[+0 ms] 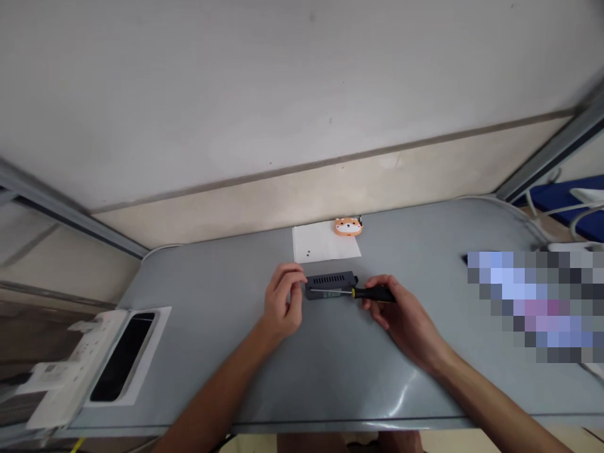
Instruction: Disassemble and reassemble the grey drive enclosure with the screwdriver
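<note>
A dark grey, flat rectangular case (331, 279) with a row of vent slots lies on the desk, a small tab at its right end and a greenish label along its near side. Curled around its left end are the fingers of my left hand (284, 301), closed on it. My right hand (401, 314) grips the black handle of a screwdriver (374, 293) with a yellow collar. Its thin metal shaft points left across the case, with the tip by the left end near my left fingertips. Whether the tip sits in a screw is too small to tell.
Behind the case, white paper (317, 242) carries several tiny dark screws (308, 253) and an orange animal-faced pouch (348, 226). To the left lie a phone (123, 357) on a white sheet and a white power strip (78, 368). A pixelated object (533, 302) is at right.
</note>
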A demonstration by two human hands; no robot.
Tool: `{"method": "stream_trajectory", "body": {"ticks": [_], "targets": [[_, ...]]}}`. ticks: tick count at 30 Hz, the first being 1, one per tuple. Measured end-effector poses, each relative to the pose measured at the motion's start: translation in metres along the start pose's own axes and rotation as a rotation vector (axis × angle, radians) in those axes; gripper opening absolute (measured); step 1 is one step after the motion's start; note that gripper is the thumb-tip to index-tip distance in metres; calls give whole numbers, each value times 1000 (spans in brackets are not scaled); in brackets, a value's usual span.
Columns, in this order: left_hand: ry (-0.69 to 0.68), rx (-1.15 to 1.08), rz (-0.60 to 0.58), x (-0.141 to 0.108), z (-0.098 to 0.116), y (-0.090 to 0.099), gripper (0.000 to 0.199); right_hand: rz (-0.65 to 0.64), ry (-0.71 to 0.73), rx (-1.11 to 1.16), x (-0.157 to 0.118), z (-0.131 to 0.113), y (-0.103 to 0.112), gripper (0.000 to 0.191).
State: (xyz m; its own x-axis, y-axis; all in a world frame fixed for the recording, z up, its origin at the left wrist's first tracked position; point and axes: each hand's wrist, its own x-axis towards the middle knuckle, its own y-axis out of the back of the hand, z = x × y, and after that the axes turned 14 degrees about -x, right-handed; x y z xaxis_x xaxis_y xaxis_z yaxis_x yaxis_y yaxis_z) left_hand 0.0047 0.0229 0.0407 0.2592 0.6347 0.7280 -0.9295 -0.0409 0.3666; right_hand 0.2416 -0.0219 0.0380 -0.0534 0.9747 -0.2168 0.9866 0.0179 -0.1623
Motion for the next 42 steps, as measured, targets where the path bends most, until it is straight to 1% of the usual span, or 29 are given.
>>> {"method": "stream_trajectory", "body": {"ticks": [6,11,16,20,32,38,42], "targets": [[1,9,-20,0,2,1,27,6,-5,-17,0,1,0,53],[-9,17,-36,-1,3,2,26,15,-8,-3,0,2,-1,55],[-8,43,-63,-2,3,2,26,16,-4,-7,1,2,0,52],[-12,43,-65,-1,4,2,25,15,-11,-11,1,3,0,51],[-35,37,-80,1,4,2,25,26,-15,32,1,3,0,56],[-15,19,-65,2,4,2,26,28,-12,13,1,4,0,54],[-26,23,-69,2,5,2,26,23,1,15,1,5,-1,53]]}}
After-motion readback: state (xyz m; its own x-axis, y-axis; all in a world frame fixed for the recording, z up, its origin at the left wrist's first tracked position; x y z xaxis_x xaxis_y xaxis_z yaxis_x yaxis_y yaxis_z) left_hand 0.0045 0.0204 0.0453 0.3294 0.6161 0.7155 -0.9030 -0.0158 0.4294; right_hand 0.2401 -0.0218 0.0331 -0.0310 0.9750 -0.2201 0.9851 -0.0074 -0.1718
